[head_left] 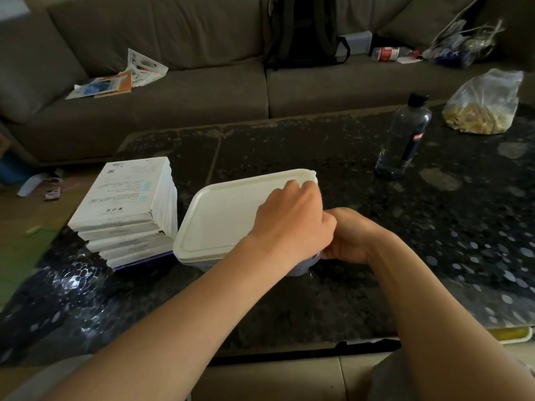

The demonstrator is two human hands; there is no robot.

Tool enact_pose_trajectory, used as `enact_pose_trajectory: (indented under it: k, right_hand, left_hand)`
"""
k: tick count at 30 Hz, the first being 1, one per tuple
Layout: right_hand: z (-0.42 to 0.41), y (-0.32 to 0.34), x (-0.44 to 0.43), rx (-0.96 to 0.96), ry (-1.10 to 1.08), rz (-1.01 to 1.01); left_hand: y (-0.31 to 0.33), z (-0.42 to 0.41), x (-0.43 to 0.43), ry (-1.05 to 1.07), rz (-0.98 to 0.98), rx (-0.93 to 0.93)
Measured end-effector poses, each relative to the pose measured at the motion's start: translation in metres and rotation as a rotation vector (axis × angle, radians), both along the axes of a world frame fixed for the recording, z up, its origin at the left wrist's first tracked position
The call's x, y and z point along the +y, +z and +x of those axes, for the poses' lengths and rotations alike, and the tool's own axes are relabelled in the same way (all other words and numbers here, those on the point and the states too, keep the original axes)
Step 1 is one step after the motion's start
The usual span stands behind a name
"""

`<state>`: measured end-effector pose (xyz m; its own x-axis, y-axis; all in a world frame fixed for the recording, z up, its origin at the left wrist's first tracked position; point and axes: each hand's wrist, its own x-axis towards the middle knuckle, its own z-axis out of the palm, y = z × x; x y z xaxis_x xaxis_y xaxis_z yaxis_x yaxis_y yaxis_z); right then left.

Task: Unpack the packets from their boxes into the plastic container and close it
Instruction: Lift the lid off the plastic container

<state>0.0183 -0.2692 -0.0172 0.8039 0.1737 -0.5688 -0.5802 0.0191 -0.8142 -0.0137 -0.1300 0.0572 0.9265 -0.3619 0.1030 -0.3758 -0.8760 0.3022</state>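
A plastic container with a white lid lies on the dark table, the lid resting on top of it. My left hand lies over the lid's right part, fingers curled round its far right corner. My right hand grips the container's near right corner, partly hidden behind the left hand. A stack of several white boxes stands just left of the container, touching it. What is inside the container is hidden.
A clear water bottle stands at the back right of the table, and a plastic bag of yellowish food lies beyond it. A grey sofa with papers, a backpack and clutter runs behind the table.
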Motion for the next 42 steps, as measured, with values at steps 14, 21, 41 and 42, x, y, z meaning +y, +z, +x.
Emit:
enact_pose_trajectory:
  k: [14, 21, 41, 42]
  right_hand:
    - [0.005, 0.01, -0.006, -0.068, 0.019, -0.626]
    - [0.007, 0.015, -0.009, -0.058, 0.131, -0.762]
    - [0.07, 0.017, -0.013, -0.495, -0.357, -0.34]
    - [0.073, 0.014, -0.011, -0.442, -0.346, -0.28]
  left_hand:
    - [0.069, 0.001, -0.016, -0.114, 0.287, -0.498]
    - [0.02, 0.022, -0.005, -0.376, 0.286, -0.477]
    - [-0.017, 0.086, 0.084, -0.115, -0.023, -0.529]
    - [-0.031, 0.083, 0.094, -0.095, 0.045, -0.396]
